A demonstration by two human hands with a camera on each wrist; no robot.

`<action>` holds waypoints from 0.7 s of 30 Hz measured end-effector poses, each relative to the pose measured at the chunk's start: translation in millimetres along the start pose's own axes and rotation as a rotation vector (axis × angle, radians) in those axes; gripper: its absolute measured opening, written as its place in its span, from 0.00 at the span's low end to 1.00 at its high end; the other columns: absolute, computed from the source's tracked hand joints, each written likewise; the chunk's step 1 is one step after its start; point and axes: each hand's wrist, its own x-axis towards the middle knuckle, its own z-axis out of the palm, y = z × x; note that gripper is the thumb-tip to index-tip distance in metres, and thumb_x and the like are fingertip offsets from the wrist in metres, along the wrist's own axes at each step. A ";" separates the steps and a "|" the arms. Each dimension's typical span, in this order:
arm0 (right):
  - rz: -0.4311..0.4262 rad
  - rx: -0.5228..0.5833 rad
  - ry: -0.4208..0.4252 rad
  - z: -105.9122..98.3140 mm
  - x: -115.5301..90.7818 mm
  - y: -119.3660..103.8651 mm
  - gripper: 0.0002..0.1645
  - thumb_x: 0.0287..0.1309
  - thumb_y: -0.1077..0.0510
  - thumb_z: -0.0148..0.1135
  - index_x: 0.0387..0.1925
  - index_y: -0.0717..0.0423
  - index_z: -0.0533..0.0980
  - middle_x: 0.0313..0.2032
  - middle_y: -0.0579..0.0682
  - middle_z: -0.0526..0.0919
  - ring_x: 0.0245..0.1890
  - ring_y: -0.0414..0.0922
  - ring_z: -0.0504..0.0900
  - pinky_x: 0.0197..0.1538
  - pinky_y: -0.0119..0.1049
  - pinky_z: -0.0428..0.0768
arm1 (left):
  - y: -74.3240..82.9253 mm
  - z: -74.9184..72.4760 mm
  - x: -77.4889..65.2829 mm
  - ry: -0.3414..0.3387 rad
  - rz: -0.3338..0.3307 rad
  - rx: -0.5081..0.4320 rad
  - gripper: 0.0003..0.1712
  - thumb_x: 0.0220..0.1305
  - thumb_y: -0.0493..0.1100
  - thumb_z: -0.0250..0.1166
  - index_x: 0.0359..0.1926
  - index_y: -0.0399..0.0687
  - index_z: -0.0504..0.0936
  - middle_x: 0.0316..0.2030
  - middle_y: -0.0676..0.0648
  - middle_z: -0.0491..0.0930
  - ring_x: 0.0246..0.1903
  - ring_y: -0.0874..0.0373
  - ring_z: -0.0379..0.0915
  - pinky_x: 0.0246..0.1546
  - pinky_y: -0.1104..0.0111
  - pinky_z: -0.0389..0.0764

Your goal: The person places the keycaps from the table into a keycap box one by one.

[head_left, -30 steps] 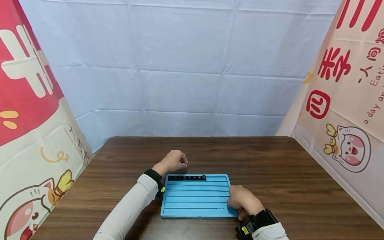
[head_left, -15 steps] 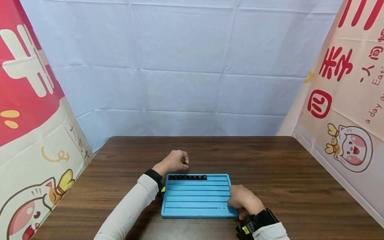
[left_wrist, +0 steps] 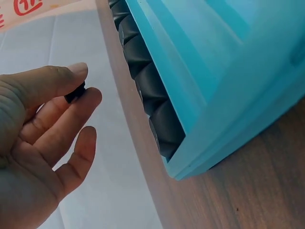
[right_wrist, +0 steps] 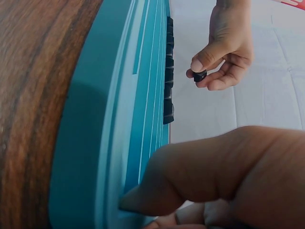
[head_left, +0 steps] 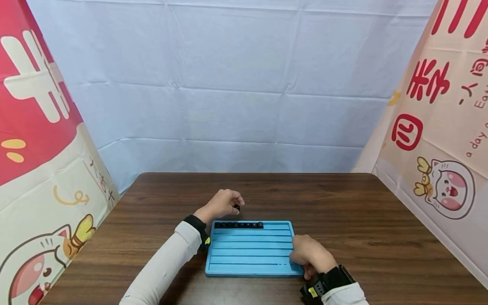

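A blue ridged tray (head_left: 249, 252) lies on the table, with a row of black keycaps (head_left: 238, 225) along its far groove, starting at the left end. Just beyond that row, my left hand (head_left: 220, 204) is raised and pinches one small black keycap (left_wrist: 75, 94) between thumb and fingers; its markings cannot be read. At the tray's right side my right hand (head_left: 310, 254) grips the edge. Its thumb (right_wrist: 152, 191) bends over the rim in the right wrist view, and the other fingers are mostly hidden beneath.
A dark wooden table (head_left: 343, 212) extends around the tray. Behind it hangs a pale blue cloth (head_left: 236, 106), with printed cloths on the left (head_left: 45, 220) and right (head_left: 431, 135). Each wrist wears a black strap with a camera.
My left hand has lifted and shifted slightly right, its fingers turning so the keycap now shows in the head view. My right hand stays at the tray's edge.
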 end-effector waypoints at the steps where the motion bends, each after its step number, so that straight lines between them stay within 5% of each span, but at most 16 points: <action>1: 0.000 0.001 0.001 0.0 0.0 0.0 0.07 0.54 0.70 0.53 0.33 0.73 0.75 0.06 0.57 0.73 0.03 0.42 0.71 0.08 0.32 0.69 | 0.2 0.1 0.0 -0.002 -0.004 -0.002 0.12 0.52 0.27 0.67 0.39 0.39 0.82 0.37 0.43 0.81 0.36 0.57 0.76 0.37 0.65 0.77; 21: 0.011 -0.004 -0.007 -0.2 1.8 0.0 0.05 0.54 0.70 0.53 0.31 0.71 0.74 0.06 0.58 0.73 0.03 0.42 0.72 0.09 0.32 0.69 | -1.1 6.6 2.8 -0.031 -0.025 0.033 0.12 0.50 0.27 0.69 0.37 0.39 0.81 0.30 0.53 0.74 0.33 0.59 0.72 0.35 0.68 0.75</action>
